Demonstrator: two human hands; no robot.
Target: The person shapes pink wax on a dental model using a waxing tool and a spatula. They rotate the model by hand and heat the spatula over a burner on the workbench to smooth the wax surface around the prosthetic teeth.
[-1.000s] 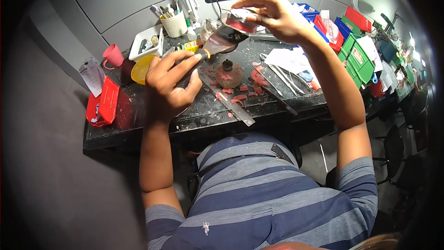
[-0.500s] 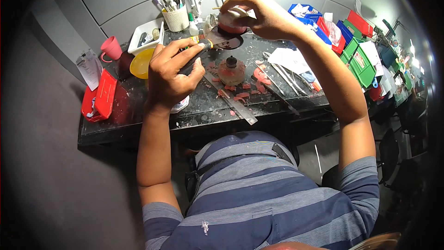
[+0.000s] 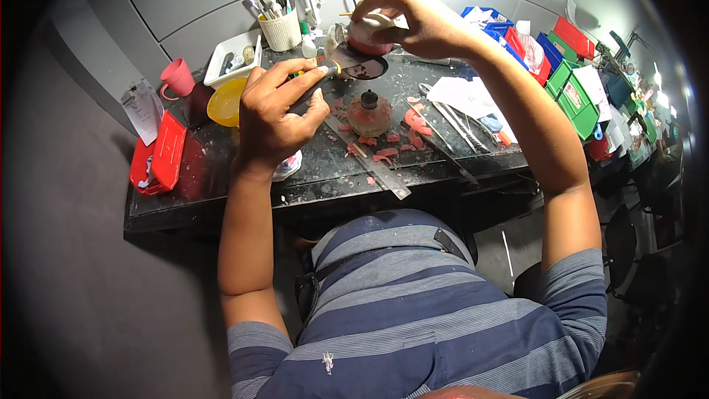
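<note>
My left hand (image 3: 281, 114) is closed round the dark handle of a spatula (image 3: 327, 68) with a wide flat metal blade. The blade points toward a white and pink piece, perhaps a plaster cast with pink wax (image 3: 371, 35), which my right hand (image 3: 425, 26) grips from above with bent fingers. Whether blade and piece touch, I cannot tell. Below them lies a round dark dish (image 3: 382, 70) with a dark reddish content. Nearer to me stands a squat round burner (image 3: 369, 113) with a black top, pink bits around it. Part of a whitish piece (image 3: 288, 166) shows beside my left wrist.
A metal strip (image 3: 388, 181) and several slim tools (image 3: 461, 129) lie across the black bench. At left are a yellow bowl (image 3: 224, 103), a pink mug (image 3: 177, 76), a white tray (image 3: 219, 74) and a red box (image 3: 166, 155). Coloured bins (image 3: 572, 103) line the right.
The spatula blade has tilted slightly and uncovers a little more of the dish. Both hands keep almost the same place and grip.
</note>
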